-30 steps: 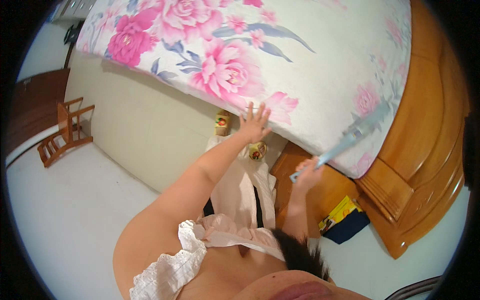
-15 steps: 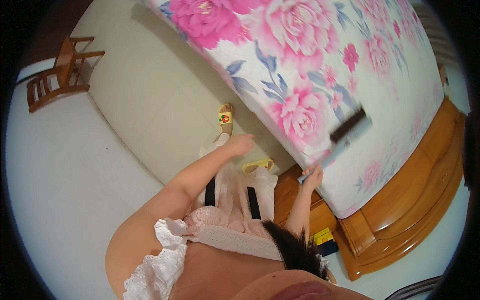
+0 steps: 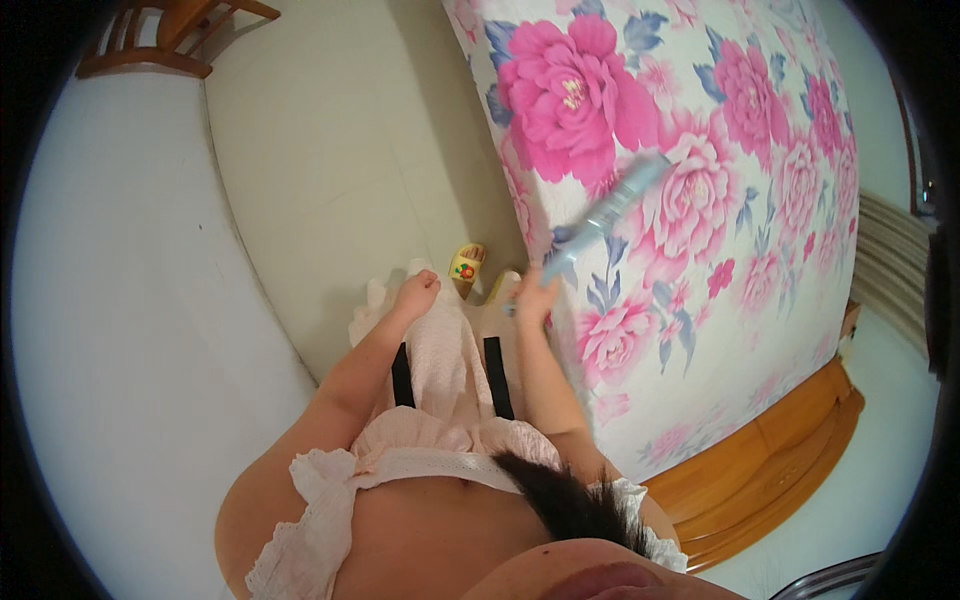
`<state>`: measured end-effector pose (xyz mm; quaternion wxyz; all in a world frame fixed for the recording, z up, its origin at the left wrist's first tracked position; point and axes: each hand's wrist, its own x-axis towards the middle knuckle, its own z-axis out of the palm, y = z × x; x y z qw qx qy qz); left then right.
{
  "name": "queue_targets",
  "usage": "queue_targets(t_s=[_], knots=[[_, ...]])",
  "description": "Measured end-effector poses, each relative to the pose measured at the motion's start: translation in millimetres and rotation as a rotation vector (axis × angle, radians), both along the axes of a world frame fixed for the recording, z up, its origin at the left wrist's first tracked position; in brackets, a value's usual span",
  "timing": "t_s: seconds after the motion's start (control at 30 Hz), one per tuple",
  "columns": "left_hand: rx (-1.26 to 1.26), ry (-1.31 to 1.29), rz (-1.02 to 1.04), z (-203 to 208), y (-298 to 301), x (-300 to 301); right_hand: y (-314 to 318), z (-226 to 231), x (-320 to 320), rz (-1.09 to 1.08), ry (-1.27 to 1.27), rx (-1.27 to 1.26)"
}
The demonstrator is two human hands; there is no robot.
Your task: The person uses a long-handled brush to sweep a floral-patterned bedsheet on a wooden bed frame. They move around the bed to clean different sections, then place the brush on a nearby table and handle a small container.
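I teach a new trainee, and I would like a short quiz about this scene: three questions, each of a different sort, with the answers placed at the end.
1. Which of the person's hands grips the light blue long-handled tool?
2. True or false: the flowered bed cover lies on the person's left side.
3. Fill in the missing word: the slipper with the small red-and-green motif is mainly ____ in colour.

Key:
1. The right hand.
2. False; it lies on the person's right.
3. Yellow.
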<state>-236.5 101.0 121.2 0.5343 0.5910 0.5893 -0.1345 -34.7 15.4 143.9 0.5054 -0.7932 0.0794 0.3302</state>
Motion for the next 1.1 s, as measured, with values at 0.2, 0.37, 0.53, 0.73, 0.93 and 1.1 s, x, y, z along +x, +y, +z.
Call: queue_targets(t_s=[0.2, 0.37, 0.53, 0.73, 0.93, 1.1], knots=[[0.006, -0.069, 0.149, -7.6, 31.5, -14.9, 121.2, 79.5, 3.1, 0.561, 0.272, 0.131], [0.077, -0.095, 0.276, 14.7, 112.6, -8.2, 96.6, 59.8, 98.1, 0.284, -0.305, -0.063], [0.031, -0.004, 0.278, 15.3, 204.3, 7.3, 110.5, 75.5, 189.7, -0.392, -0.355, -0.625], [0.070, 0.035, 0.128, 27.1, 335.9, 47.7, 254.8, -16.0, 196.2, -0.561, -0.171, -0.206], [0.124, -0.014, 0.118, 33.0, 460.0, 103.7, 539.6, -6.3, 84.6, 0.054, -0.071, -0.126], [0.093, -0.078, 0.099, 45.8, 543.9, 127.6, 659.3, 53.7, 129.0, 0.525, 0.303, 0.230]])
